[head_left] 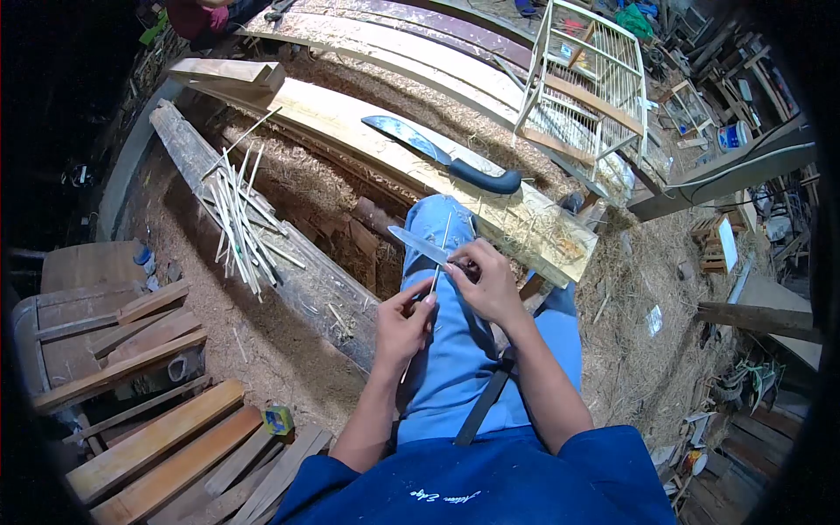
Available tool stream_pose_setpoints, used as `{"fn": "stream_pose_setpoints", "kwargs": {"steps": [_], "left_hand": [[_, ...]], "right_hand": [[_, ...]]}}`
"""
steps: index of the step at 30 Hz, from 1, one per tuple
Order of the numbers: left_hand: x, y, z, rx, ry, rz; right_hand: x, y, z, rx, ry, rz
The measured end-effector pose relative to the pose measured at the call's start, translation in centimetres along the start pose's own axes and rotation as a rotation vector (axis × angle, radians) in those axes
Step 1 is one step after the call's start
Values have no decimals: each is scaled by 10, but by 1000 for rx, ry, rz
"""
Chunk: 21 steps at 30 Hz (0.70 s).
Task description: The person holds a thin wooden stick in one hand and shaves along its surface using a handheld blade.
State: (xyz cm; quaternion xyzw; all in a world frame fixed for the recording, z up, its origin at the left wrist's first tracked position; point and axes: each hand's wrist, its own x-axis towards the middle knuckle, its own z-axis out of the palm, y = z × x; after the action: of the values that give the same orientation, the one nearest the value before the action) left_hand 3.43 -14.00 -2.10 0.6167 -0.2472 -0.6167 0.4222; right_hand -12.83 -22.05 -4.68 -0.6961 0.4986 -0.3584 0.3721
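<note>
My right hand [484, 282] is closed round the handle of a small knife [415, 244], its blade pointing to the left above my knee. Between the fingers of my left hand [405, 322] is a thin wooden stick [447, 229], whose upper end reaches past the knife. Blade and stick cross close to my right fingers; whether they touch I cannot tell. A larger knife [407, 136] with a black handle lies on the pale plank beyond my knee. Several thin sticks [234, 219] are heaped on the weathered board to the left.
The pale plank [350, 122] runs across in front of me, strewn with shavings. A slatted wooden frame [584, 83] stands at the upper right. Wood pieces [157, 437] and a yellow tape measure [278, 420] lie at the lower left. Another person's hand [217, 17] shows at the top.
</note>
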Motion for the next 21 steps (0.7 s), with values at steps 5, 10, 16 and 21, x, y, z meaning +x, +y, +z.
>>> {"fn": "stream_pose_setpoints", "kwargs": {"steps": [5, 10, 16, 21], "left_hand": [[18, -12, 1, 63, 56, 94], [19, -12, 1, 70, 92, 72], [21, -12, 3, 17, 83, 92], [16, -11, 0, 19, 60, 40]], "right_hand": [[-10, 12, -1, 82, -22, 22], [-16, 25, 4, -88, 66, -28], [-18, 13, 2, -249, -47, -44], [-17, 17, 6, -306, -83, 21]]}}
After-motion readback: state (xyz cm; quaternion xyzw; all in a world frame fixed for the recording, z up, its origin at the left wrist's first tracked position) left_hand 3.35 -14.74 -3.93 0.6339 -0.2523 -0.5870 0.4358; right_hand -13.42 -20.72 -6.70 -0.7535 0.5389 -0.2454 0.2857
